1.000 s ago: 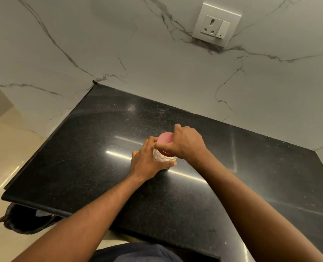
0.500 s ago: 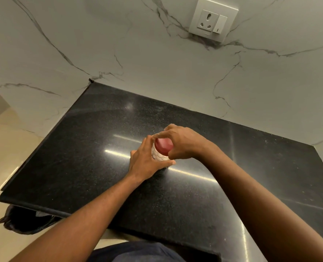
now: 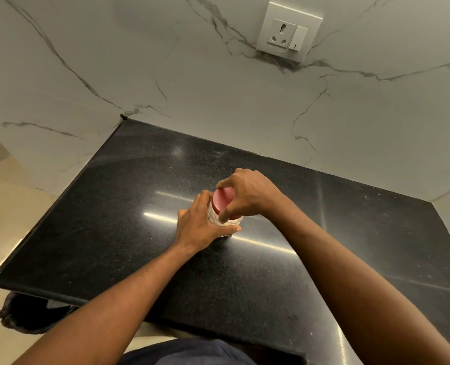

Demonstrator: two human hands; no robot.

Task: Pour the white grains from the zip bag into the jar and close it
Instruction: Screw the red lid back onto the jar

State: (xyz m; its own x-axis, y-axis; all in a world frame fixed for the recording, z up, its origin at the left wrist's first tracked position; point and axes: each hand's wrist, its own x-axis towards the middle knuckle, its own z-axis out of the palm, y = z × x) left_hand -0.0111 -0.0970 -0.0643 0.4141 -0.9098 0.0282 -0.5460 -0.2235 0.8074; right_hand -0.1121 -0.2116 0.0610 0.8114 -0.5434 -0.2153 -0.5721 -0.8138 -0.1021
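A small clear jar filled with white grains stands upright on the black stone counter, near its middle. A red round lid sits on top of the jar. My left hand wraps around the jar's body from the left. My right hand grips the lid's rim from the right, thumb at the front and fingers at the back. No zip bag is in view.
A marble wall rises behind the counter, with a white socket and switch plate high on it. A dark bin or bag sits on the floor under the counter's front left corner.
My right hand has turned on the lid, its thumb swinging round to the front. The left hand stays around the jar, which has not moved on the counter.
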